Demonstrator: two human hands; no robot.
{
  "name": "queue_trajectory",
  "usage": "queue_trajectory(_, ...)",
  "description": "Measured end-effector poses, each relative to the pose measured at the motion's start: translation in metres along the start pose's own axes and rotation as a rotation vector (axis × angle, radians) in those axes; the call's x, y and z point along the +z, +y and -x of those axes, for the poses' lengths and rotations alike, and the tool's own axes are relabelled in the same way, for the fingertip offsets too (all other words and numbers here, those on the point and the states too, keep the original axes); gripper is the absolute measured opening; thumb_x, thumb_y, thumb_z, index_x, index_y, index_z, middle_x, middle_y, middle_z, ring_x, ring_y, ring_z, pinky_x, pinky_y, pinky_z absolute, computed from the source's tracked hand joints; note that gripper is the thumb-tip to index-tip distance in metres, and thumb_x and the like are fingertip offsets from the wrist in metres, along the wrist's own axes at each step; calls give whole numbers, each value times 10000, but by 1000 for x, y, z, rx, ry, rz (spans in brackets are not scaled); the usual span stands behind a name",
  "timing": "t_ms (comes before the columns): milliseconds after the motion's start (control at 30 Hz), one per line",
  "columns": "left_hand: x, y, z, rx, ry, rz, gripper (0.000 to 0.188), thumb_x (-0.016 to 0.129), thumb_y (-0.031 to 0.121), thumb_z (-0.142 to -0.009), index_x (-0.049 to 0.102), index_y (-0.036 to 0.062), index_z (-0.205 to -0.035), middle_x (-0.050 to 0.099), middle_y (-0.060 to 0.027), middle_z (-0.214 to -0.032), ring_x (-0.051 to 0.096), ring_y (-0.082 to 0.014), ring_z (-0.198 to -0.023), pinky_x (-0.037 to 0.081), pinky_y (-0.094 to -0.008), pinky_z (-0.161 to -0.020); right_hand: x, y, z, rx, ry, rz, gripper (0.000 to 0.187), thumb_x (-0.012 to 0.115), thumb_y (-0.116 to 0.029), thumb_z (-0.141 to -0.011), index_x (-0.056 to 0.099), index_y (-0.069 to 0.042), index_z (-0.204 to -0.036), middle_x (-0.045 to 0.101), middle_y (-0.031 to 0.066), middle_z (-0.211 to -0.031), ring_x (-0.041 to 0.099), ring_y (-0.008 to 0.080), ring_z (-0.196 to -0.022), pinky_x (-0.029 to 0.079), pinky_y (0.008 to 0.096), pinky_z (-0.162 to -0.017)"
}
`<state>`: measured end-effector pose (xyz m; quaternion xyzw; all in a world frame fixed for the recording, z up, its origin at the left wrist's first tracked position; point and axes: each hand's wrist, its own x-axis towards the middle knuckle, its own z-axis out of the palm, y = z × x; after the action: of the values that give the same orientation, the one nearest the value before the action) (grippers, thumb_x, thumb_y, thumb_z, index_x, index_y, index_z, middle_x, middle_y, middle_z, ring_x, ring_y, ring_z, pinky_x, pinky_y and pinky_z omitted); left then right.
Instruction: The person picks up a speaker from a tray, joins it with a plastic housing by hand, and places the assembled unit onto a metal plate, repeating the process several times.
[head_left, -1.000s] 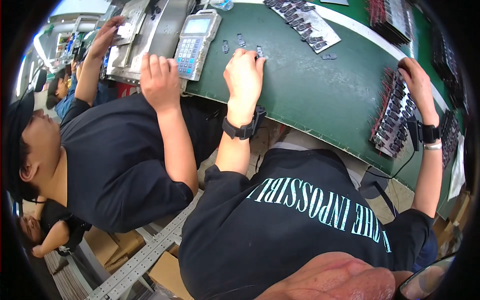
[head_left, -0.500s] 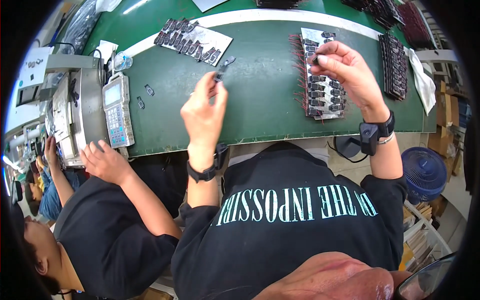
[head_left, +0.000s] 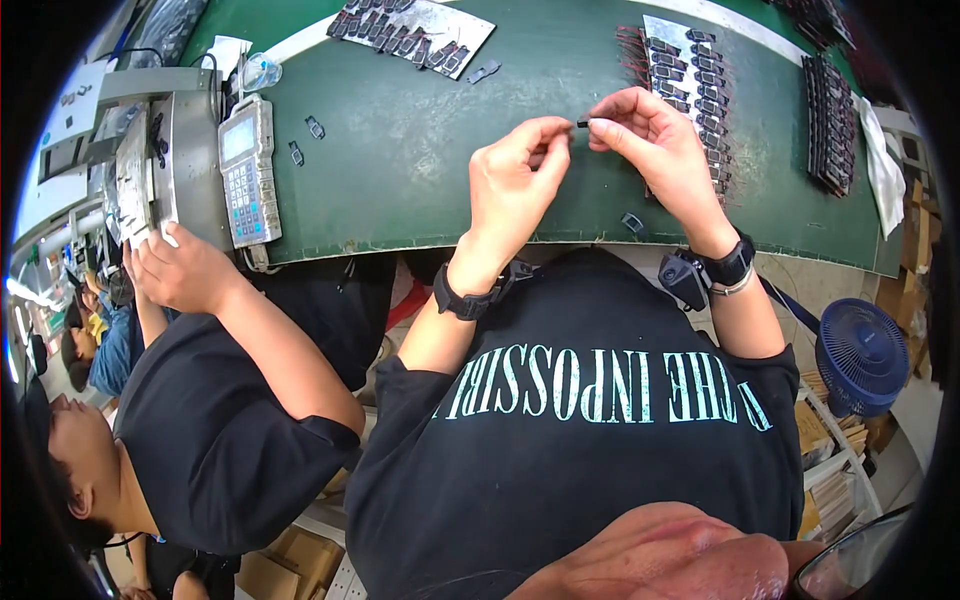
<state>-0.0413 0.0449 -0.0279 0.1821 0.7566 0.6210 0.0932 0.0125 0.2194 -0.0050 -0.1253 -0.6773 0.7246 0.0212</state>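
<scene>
While both pinch it, left hand (head_left: 515,175) and right hand (head_left: 650,140) (fingertips only) should hold the small black part (head_left: 583,123) steady.

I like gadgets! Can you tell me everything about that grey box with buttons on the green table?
The grey handheld-style box lies flat near the green table's left edge, beside a metal machine. It looks like plastic, with a small pale screen on top and rows of little keys below. A cable leaves its lower end. No hand touches it.
</scene>
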Motion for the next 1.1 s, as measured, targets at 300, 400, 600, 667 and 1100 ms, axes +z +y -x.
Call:
queue_trajectory(300, -4, 2, 7, 414, -155, -348, 116, 710, 43, -836, 725, 72, -948, 721, -97, -870, 703, -259, -760, 559, -339, -664, -20, -33, 9, -50, 166, -134, 208, 647, -64, -952, 638, 9, -1146, 675, 44, -967, 656, 114, -796, 526, 230, -749)
queue_trajectory(400, 8, 8, 19, 519, -299, -307, 138, 711, 29, -828, 717, 62, -963, 712, -100, -866, 699, -259, -775, 557, -342, -668, -32, -16, 7, -198, 79, -403, 218, 644, -43, -946, 646, 8, -1158, 684, 52, -952, 663, 113, -776, 525, 218, -725)
queue_trajectory(600, 5, 15, 41, 395, -738, -236, 144, 688, 110, -874, 705, 41, -1000, 705, -121, -856, 691, -304, -787, 554, -384, -706, -58, -39, 51, -120, 316, -100, 166, 639, -36, -946, 643, 1, -1109, 667, 42, -887, 643, 99, -752, 508, 212, -693)
queue_trajectory(667, 7, 7, 56, 324, -1044, -212, 197, 673, 183, -916, 703, 24, -1027, 698, -150, -835, 687, -326, -783, 550, -398, -735, -67, -41, 63, -120, 334, -94, 159, 636, -40, -950, 638, -2, -1104, 665, 41, -883, 640, 99, -744, 506, 212, -686)
queue_trajectory(1100, 88, -86, 85, 495, -700, -484, 463, 693, 257, -876, 589, -63, -1194, 619, -273, -1115, 611, -449, -1023, 499, -466, -916, -77, -9, 100, -359, 136, -400, 177, 621, -87, -974, 617, -1, -1130, 644, 26, -917, 618, 103, -788, 504, 243, -750)
